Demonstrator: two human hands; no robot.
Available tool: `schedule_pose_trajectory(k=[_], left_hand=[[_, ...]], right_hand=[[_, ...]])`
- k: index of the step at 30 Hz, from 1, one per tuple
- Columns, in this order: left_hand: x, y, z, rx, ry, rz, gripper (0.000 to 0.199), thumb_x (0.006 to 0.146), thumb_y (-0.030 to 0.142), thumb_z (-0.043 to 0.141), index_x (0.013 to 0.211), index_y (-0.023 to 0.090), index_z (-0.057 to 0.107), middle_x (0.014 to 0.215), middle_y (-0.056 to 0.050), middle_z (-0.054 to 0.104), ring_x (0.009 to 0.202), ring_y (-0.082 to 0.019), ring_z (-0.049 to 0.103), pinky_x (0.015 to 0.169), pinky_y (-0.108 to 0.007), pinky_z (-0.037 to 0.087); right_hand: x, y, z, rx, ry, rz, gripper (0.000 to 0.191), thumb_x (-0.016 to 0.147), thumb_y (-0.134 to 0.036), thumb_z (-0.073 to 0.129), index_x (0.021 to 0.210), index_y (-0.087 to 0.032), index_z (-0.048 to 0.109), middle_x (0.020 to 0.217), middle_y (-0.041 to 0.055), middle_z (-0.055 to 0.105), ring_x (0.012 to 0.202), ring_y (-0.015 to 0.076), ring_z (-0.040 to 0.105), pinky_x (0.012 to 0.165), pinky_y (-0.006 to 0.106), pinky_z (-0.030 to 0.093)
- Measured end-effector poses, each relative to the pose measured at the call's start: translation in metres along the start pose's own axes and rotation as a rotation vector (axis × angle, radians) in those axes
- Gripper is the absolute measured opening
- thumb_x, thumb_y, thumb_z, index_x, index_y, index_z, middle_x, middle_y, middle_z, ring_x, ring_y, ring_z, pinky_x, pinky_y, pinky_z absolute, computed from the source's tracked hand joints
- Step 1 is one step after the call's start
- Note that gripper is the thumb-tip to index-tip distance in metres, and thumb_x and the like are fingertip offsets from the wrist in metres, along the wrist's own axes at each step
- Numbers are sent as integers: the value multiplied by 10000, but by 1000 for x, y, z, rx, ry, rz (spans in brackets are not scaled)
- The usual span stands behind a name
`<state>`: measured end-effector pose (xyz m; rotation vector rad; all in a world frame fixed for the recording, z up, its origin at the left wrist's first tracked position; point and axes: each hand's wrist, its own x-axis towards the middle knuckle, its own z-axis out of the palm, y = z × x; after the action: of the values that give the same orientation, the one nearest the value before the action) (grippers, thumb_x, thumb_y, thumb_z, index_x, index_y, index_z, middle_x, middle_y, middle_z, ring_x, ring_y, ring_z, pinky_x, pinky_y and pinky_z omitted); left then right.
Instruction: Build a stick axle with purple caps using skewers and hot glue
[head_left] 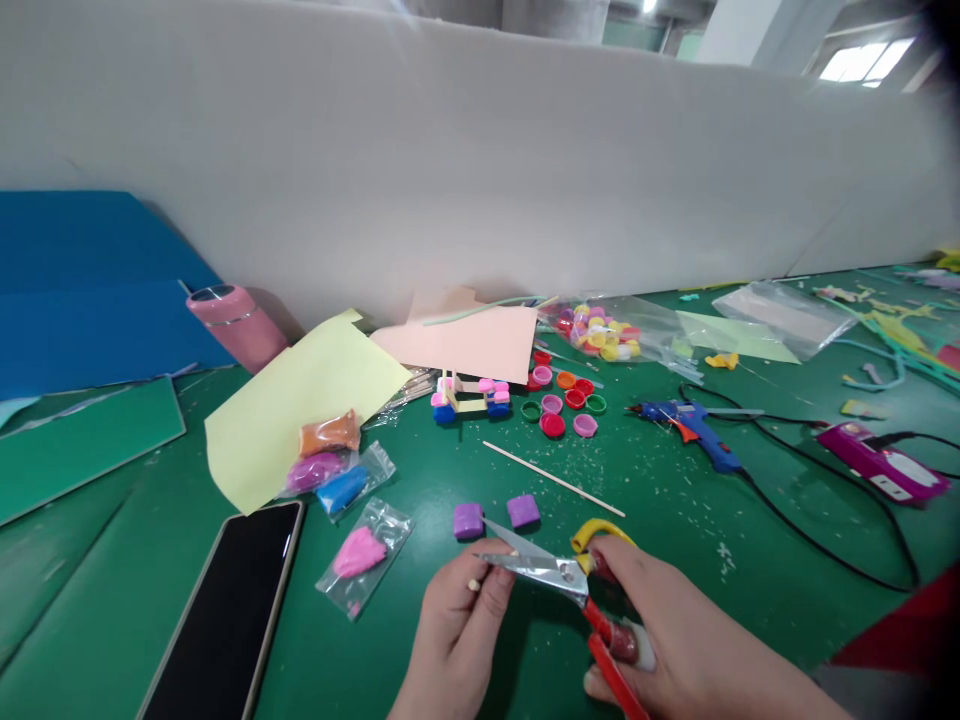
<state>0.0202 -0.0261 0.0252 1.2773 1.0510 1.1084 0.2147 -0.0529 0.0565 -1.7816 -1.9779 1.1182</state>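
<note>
My right hand (pixel 660 620) grips scissors (pixel 559 573) by their red and yellow handles, with the blades parted and pointing left. Between the thumb and forefinger of my left hand (pixel 461 620) is a small pale stick (pixel 474 584), mostly hidden by the fingers; the blades are at these fingertips. Just beyond the blades lie two purple clay squares (pixel 468 521), one left and one right. A thin wooden stick (pixel 553 479) rests on the green table (pixel 420 460). Behind it stands a small model with blue and pink parts (pixel 470 397).
A phone (pixel 229 610) and bagged clay (pixel 361 552) lie at left, near yellow paper (pixel 300 400) and a pink bottle (pixel 236 325). Coloured caps (pixel 553 425) sit behind. At right are a blue glue gun (pixel 690 425), its black cable and a purple power strip (pixel 881 463).
</note>
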Motion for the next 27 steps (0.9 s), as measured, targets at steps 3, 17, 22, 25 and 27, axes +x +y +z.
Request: schedule_pose_trajectory(k=[3,17,22,25,27], left_hand=[[0,8,1,45,19,30,123,758,231,594,731,192,707,591,-25,580,532,-153,451,524,-234,338],[1,-4,5,-233,-88,-175,311,769,445,564,721,154,662,525,15,416,528,-118,363,500,-239,265],[7,-2,8,-533,-120,-342,256,738,398,626,731,143,650,496,55,346,467,-75,287,478,-228,231],[8,1,10,-601,-127,-391,241,710,376,663,711,135,646,518,58,346,452,-59,263,462,-222,209],[8,0,11,-602,-137,-412,256,693,381,678,709,129,641,522,60,342,449,-56,255,456,-221,200]], right_hand=[[0,0,2,-49,-21,12,308,585,-283,645,773,-228,407,678,-44,535,548,121,424,501,219,339],[10,17,10,-10,64,3,252,754,-380,554,718,-228,356,633,-47,499,523,118,403,495,218,327],[10,20,8,57,111,-62,223,776,-362,552,793,-226,376,685,-38,482,591,132,450,531,217,371],[10,19,6,69,110,-84,219,763,-321,568,840,-225,386,701,-39,490,591,129,463,535,217,382],[9,16,3,24,114,-86,238,743,-324,586,830,-224,388,698,-37,499,580,129,458,527,224,377]])
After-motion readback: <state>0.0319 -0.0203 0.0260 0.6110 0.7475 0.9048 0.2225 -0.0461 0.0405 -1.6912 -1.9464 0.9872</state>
